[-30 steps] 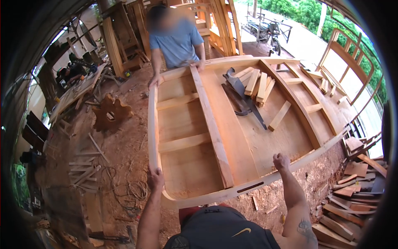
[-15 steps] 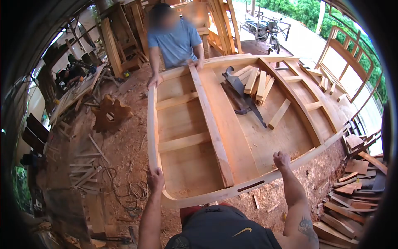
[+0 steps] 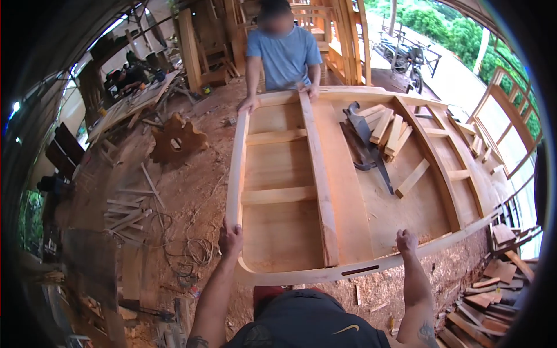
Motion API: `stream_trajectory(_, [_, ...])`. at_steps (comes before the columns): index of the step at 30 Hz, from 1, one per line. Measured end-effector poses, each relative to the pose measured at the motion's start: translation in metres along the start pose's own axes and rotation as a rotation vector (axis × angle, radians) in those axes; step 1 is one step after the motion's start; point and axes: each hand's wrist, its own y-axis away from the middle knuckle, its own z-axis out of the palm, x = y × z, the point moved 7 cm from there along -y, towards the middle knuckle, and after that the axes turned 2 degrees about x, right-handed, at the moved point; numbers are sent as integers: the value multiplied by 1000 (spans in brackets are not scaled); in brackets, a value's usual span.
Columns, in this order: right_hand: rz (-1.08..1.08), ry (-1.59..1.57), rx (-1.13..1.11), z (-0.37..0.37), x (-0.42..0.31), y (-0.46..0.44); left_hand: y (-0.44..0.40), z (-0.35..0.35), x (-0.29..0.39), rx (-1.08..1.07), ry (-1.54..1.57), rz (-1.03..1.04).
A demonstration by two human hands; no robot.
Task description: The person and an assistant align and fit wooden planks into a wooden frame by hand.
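Note:
A large wooden panel frame [image 3: 332,232] with curved edges and crosspieces spreads out before me. My left hand [image 3: 231,239] is closed around its left edge near the rounded front corner. Farther right, my right hand [image 3: 407,240] is closed at the front rail, just right of a dark slot [image 3: 360,270]; its fingertips are partly hidden. A handsaw [image 3: 374,152] lies on the panel beside several short wood blocks [image 3: 390,132]. One more block [image 3: 412,178] lies apart from that pile.
Across the frame, a person in a blue shirt [image 3: 284,58] has both hands on its far left part. A star-shaped wood slab [image 3: 176,141], thin sticks [image 3: 125,216] and a cable [image 3: 194,250] lie on the floor at left. Offcuts [image 3: 484,296] are heaped at right.
My view has swung, so the frame, the saw and the other person appear farther right. Both my hands remain at about the same places on the frame.

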Motion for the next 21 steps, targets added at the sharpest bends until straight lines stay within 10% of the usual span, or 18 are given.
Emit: stream_trajectory(21, [-86, 59, 70, 26, 21, -15, 0, 1, -3, -35, 19, -23])
